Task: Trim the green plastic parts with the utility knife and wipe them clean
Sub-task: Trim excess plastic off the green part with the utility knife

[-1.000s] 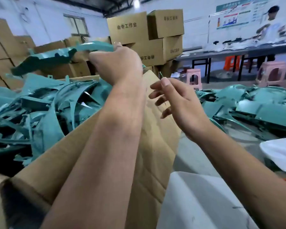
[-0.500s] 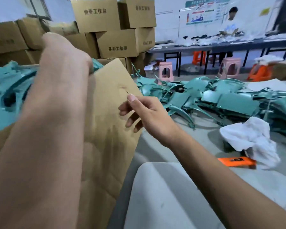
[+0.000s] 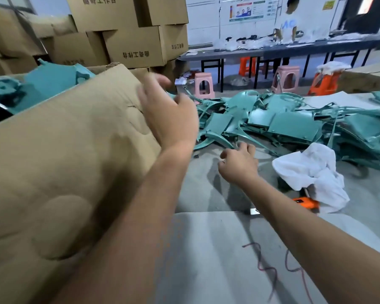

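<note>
The left hand (image 3: 169,119) is hanging spread and empty beside the box (image 3: 70,154) — the part it was lifting is gone, probably dropped inside. The right hand (image 3: 239,163), fingers loose, is reaching toward the parts (image 3: 294,123) heaped along the tabletop's far edge — knife (image 3: 305,201) untouched under the cloth (image 3: 312,172).

- We see the grey bench (image 3: 206,189) carrying everything here.
- A heap of green plastic parts (image 3: 294,121) lies across its far side.
- A crumpled white cloth (image 3: 309,170) sits nearer, partly covering an orange utility knife (image 3: 305,201).
- A pale sheet (image 3: 206,249) covers the near edge.
</note>
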### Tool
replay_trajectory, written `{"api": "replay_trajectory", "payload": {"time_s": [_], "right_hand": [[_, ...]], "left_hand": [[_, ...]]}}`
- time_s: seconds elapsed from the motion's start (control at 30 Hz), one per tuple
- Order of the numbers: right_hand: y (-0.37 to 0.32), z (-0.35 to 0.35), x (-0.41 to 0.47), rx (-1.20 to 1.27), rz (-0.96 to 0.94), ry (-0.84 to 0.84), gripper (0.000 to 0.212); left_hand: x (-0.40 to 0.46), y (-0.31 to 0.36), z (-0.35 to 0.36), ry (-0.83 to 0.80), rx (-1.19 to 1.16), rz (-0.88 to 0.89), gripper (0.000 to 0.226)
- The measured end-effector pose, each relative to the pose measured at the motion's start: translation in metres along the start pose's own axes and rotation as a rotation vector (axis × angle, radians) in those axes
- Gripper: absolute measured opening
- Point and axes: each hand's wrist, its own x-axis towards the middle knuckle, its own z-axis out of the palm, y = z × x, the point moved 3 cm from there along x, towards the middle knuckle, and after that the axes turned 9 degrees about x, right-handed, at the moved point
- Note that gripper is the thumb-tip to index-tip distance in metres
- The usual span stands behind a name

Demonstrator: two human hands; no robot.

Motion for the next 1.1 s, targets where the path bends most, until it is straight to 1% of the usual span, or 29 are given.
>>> {"api": "replay_trajectory", "payload": {"time_s": [0.07, 0.1, 0.13, 0.2, 0.23, 0.3, 0.33, 0.37, 0.4, 0.47, 0.5, 0.57, 0.67, 0.7, 0.77, 0.83, 0.87, 0.9, 0.97, 1.03, 1.1], "right_hand": [[0.010, 0.005, 0.011, -0.051, -0.006, -0.096, 0.035], [0.014, 0.006, 0.014, -0.050, -0.012, -0.126, 0.036], [0.017, 0.006, 0.018, -0.033, -0.021, -0.124, 0.035], [0.023, 0.002, 0.025, 0.024, -0.055, -0.055, 0.033], [0.025, 0.000, 0.027, 0.068, -0.075, -0.028, 0.037], [0.026, -0.002, 0.028, 0.213, -0.077, -0.027, 0.048], [0.028, -0.002, 0.028, 0.291, -0.056, -0.032, 0.049], [0.028, -0.002, 0.029, 0.356, -0.031, -0.044, 0.045], [0.028, -0.001, 0.031, 0.429, -0.018, -0.060, 0.035], [0.026, 0.001, 0.032, 0.628, -0.002, -0.102, 0.008], [0.027, 0.001, 0.031, 0.720, 0.003, -0.102, 0.009], [0.032, -0.003, 0.025, 0.827, 0.003, -0.053, 0.013], [0.045, -0.011, 0.007, 0.910, -0.043, 0.093, 0.018], [0.050, -0.014, -0.001, 0.988, -0.044, 0.122, 0.019], [0.062, -0.021, -0.018, 1.068, -0.053, 0.149, 0.014], [0.068, -0.027, -0.037, 1.041, -0.121, 0.081, 0.005], [0.069, -0.029, -0.046, 1.003, -0.174, 0.033, 0.005], [0.072, -0.031, -0.055, 0.934, -0.233, 0.006, 0.010], [0.083, -0.041, -0.070, 0.695, -0.347, 0.018, 0.027], [0.101, -0.051, -0.079, 0.352, -0.402, 0.017, 0.045], [0.119, -0.057, -0.082, 0.063, -0.408, -0.069, 0.054]], "left_hand": [[-0.043, -0.008, 0.025, -0.324, -0.001, -0.128, 0.025], [-0.062, -0.018, 0.036, -0.466, 0.033, -0.213, 0.024], [-0.076, -0.030, 0.045, -0.571, 0.036, -0.292, 0.021], [-0.092, -0.056, 0.064, -0.688, 0.032, -0.433, 0.016], [-0.100, -0.064, 0.070, -0.728, 0.032, -0.486, 0.014], [-0.117, -0.075, 0.077, -0.775, 0.039, -0.558, 0.014], [-0.124, -0.079, 0.082, -0.779, 0.020, -0.588, 0.013], [-0.128, -0.081, 0.086, -0.780, -0.004, -0.619, 0.012], [-0.131, -0.083, 0.093, -0.784, -0.021, -0.640, 0.012], [-0.134, -0.085, 0.101, -0.788, -0.033, -0.670, 0.013], [-0.134, -0.086, 0.104, -0.784, -0.058, -0.699, 0.013], [-0.130, -0.085, 0.110, -0.754, -0.142, -0.771, 0.011], [-0.121, -0.082, 0.110, -0.677, -0.222, -0.816, 0.017], [-0.120, -0.079, 0.109, -0.676, -0.250, -0.809, 0.018], [-0.124, -0.067, 0.107, -0.763, -0.399, -0.788, 0.024], [-0.134, -0.053, 0.108, -0.896, -0.570, -0.729, 0.032], [-0.137, -0.045, 0.108, -0.938, -0.605, -0.665, 0.029], [-0.142, -0.038, 0.107, -0.954, -0.621, -0.603, 0.022], [-0.144, -0.028, 0.107, -0.934, -0.616, -0.525, 0.005], [-0.140, -0.026, 0.108, -0.911, -0.580, -0.498, 0.013], [-0.131, -0.027, 0.109, -0.912, -0.498, -0.424, 0.023]]}}
